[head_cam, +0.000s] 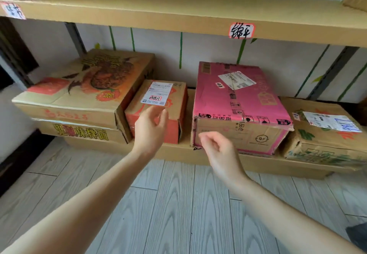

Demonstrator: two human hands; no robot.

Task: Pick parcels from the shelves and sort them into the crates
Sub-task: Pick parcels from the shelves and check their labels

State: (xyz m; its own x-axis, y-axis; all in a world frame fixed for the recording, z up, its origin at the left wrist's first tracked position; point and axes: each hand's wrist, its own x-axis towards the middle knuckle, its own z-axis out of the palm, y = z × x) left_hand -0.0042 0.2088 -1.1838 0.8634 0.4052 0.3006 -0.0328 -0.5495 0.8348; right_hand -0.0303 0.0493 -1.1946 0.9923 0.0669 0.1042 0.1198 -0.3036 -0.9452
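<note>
A small orange and brown parcel [172,98] with a white label stands on the low shelf [178,152]. My left hand [152,126] hovers in front of its near face, fingers relaxed and spread, holding nothing. To the right lies a larger pink-topped parcel [238,93]. My right hand [217,150] hangs before its front left corner with fingers loosely curled and empty. Neither hand plainly touches a box.
Two stacked noodle cartons [79,87] sit left of the small parcel. A brown box with green print [325,134] lies at the right. An upper shelf [178,9] with a red-edged label [241,31] hangs overhead. Grey wood-look floor [168,204] lies below.
</note>
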